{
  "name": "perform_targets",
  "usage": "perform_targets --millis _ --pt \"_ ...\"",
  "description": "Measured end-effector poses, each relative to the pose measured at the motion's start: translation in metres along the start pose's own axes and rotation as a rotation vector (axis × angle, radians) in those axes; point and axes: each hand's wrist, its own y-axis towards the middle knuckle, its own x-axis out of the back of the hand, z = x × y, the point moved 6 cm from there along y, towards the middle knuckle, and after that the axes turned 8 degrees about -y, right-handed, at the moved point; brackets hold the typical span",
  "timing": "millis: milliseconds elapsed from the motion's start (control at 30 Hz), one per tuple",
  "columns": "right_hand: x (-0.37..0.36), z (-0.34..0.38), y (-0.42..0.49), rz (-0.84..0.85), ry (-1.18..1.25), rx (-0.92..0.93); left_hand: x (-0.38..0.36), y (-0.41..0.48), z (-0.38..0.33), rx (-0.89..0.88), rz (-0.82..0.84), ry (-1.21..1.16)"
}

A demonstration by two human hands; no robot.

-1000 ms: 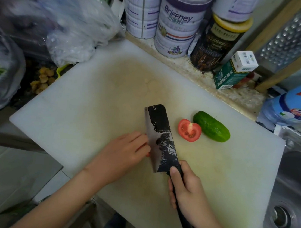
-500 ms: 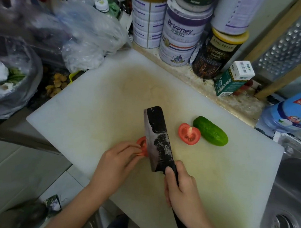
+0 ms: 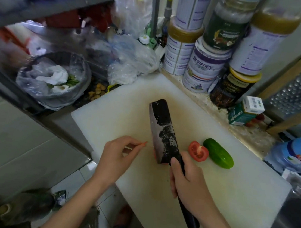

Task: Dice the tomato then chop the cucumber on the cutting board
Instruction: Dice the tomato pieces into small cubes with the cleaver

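So, left hand (image 3: 117, 155): thumb and forefinger pinch a thin tomato sliver (image 3: 143, 143) by one end, just left of the blade, and my other fingers curl in underneath.
Right hand (image 3: 190, 185): wrapped firmly round the cleaver's black handle, thumb up near the heel of the blade.
Cleaver (image 3: 164, 131): dark scuffed blade pointing away from me, broad flat side showing. A bit of red peeks out at its lower left edge, and I can't tell how much tomato sits behind it.
Tomato half (image 3: 198, 151): cut face up on the board, just right of the blade, close against the cucumber.
Cucumber (image 3: 218, 153): whole, lying slantwise, on the far side of the tomato half from the blade.
Cutting board (image 3: 238, 205): white, yellowish in the middle.
Tins (image 3: 201, 71): stacked beyond the far edge, a green-and-white carton (image 3: 245, 112) beside them.
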Motion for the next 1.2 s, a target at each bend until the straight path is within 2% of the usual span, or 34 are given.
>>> perform_targets --millis 167,433,600,700,933,1200 --pt "-0.017 0.036 0.010 0.031 -0.088 0.084 0.042 -0.001 0.003 0.047 -0.119 -0.017" --pt "-0.088 0.108 0.047 0.146 -0.015 0.108 0.140 0.025 0.041 0.185 -0.347 -0.064" --pt "-0.141 0.152 0.091 0.158 -0.017 0.090 0.215 0.068 0.064 0.119 -0.431 -0.017" --pt "-0.166 0.171 0.115 0.142 -0.004 0.058 0.249 0.099 0.091 0.153 -0.472 -0.020" --pt "-0.195 0.184 0.150 0.104 -0.035 -0.021 0.264 0.166 0.132 0.206 -0.440 0.088" --pt "-0.203 0.185 0.171 0.089 -0.078 -0.084 0.259 0.188 0.130 0.112 -0.419 0.235"
